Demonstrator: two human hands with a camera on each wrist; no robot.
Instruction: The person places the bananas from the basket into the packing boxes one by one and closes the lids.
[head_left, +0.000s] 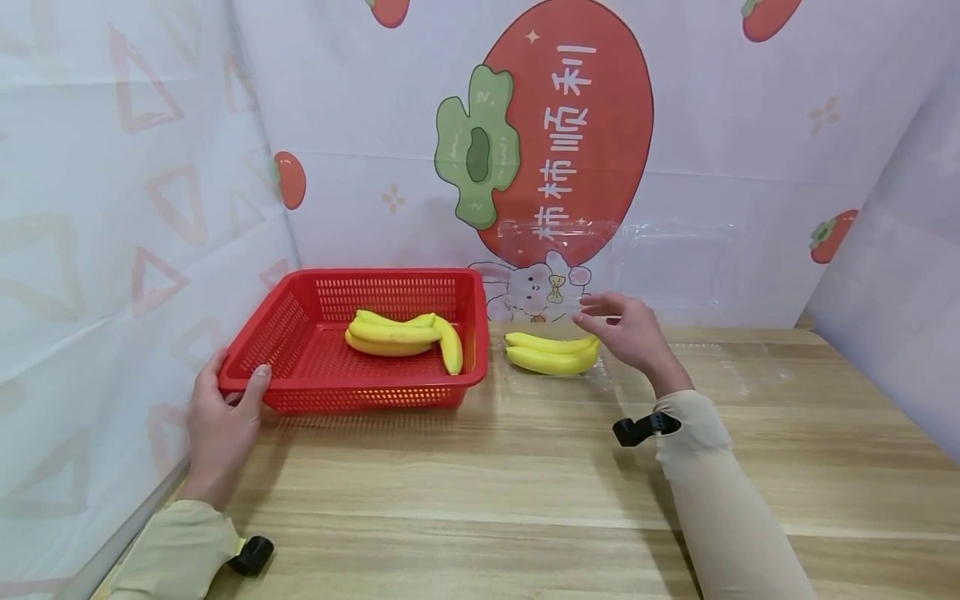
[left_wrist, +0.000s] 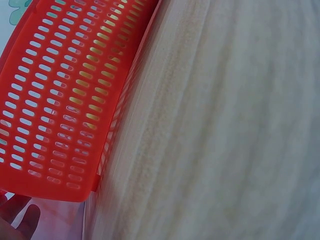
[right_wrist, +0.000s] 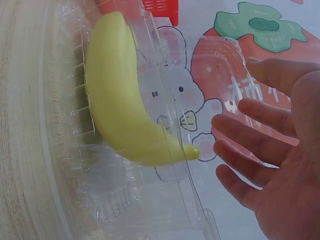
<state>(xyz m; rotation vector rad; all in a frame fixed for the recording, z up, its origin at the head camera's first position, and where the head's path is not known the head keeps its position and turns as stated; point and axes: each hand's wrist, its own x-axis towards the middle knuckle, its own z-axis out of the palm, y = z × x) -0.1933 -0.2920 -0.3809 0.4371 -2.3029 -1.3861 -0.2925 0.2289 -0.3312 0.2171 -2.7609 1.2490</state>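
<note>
A red perforated plastic basket (head_left: 360, 396) stands on the left, holding several yellow bananas (head_left: 393, 335). My left hand (head_left: 221, 425) holds its front left corner, thumb by the rim and the other fingers at the outer side. In the left wrist view only fingertips (left_wrist: 31, 220) show, below the basket's corner. To the right, two bananas (head_left: 553, 360) lie in a clear plastic clamshell box (head_left: 697, 367) with its lids raised. My right hand (head_left: 630, 333) hovers just over their right end, fingers extended and holding nothing; the right wrist view shows a gap between hand and banana (right_wrist: 120, 95).
Behind the basket and box rises a white backdrop (head_left: 375, 108) printed with persimmons and a rabbit. A pale patterned sheet (head_left: 112, 250) walls off the left side. Wood-grain tabletop (head_left: 480, 500) extends in front of both containers.
</note>
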